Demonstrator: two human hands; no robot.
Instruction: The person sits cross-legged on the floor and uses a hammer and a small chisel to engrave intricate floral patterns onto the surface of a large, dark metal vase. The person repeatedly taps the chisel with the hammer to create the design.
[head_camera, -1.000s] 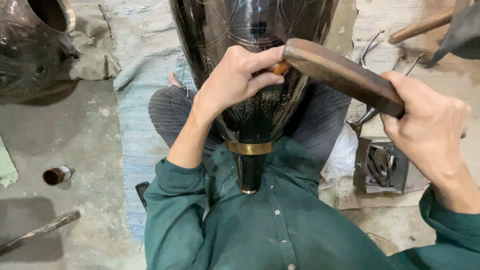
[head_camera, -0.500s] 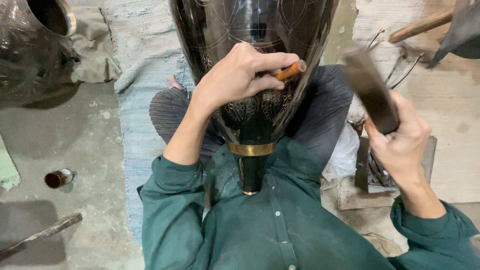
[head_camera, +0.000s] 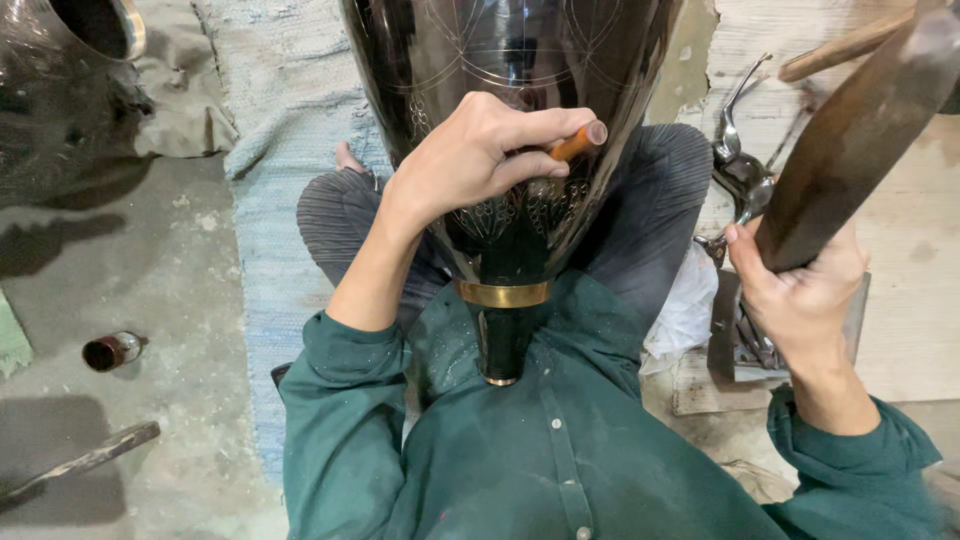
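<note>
Pale blue woven mat (head_camera: 270, 130) lies on grey concrete floor (head_camera: 180, 300). A second dark metal vessel (head_camera: 60, 90) sits at upper left; small rusty can (head_camera: 112, 351) and rod (head_camera: 80, 462) lower left. Metal tongs (head_camera: 740, 170) rest on the wooden board (head_camera: 910, 300) at right.

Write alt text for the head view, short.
A seated person in a green shirt steadies a large dark engraved metal vase in their lap, the left hand pressing an orange-handled punch to its surface while the right hand raises a wooden mallet. Metal tools lie at right.
</note>
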